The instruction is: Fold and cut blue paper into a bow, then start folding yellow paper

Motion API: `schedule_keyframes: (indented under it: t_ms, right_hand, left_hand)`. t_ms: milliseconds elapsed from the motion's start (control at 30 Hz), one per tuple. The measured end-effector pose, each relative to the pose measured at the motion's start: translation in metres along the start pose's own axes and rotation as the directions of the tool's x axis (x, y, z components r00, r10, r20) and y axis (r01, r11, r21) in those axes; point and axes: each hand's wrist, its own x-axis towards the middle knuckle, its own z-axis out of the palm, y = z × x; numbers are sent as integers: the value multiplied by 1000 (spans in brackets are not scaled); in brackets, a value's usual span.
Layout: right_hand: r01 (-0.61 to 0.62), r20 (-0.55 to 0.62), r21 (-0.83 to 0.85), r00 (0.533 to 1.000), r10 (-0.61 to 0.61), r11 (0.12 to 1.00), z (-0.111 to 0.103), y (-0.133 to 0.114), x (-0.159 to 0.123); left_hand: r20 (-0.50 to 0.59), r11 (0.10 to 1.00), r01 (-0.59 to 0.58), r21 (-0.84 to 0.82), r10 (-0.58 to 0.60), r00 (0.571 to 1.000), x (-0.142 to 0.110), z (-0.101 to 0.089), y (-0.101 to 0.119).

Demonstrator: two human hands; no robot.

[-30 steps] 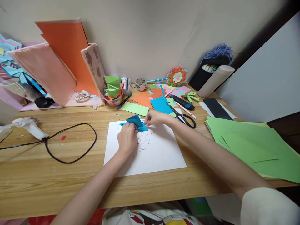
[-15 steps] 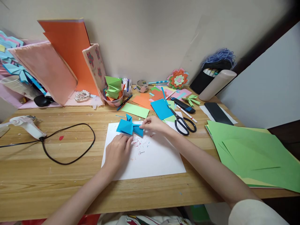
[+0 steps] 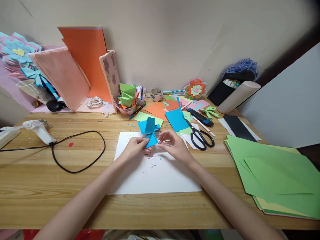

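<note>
A folded blue paper piece (image 3: 150,126) is lifted over the white sheet (image 3: 160,181), its flaps spread upward and to the sides. My left hand (image 3: 135,146) pinches its lower left part, thumb on top and fingertips underneath. Close against its lower right edge is my right hand (image 3: 175,145), fingers curved with a gap between them; whether a fingertip touches the paper is hard to see. Small coloured marks dot the white sheet. To the right lie black-handled scissors (image 3: 200,136) and a flat blue paper (image 3: 177,120).
A white glue gun (image 3: 42,131) with a looped black cable (image 3: 75,172) lies left. Green paper sheets (image 3: 277,176) are stacked at right. Behind are a bowl of folded paper (image 3: 127,108), a tape roll (image 3: 156,94), a utility knife (image 3: 201,117) and a black phone-like slab (image 3: 238,128).
The blue paper piece has been raised off the white sheet and turned. My left hand now grips its lower edge; my right hand has loosened from it. The view has shifted slightly left.
</note>
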Motion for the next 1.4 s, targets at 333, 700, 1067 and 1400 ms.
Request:
schedule_keyframes:
  t_ms: [333, 700, 1067, 1400]
  right_hand:
    - [564, 283, -489, 825, -490, 665, -12, 16, -4]
    - [452, 229, -496, 892, -390, 742, 5, 20, -8]
    - [299, 143, -557, 953, -266, 774, 12, 14, -11]
    - [271, 188, -592, 962, -196, 759, 15, 13, -10]
  left_hand:
    - [150, 997, 70, -13, -67, 986, 0, -2, -6]
    - [102, 998, 39, -51, -34, 994, -6, 7, -14]
    - [55, 983, 75, -168, -66, 996, -7, 9, -17]
    - [81, 992, 84, 96, -92, 992, -12, 4, -11]
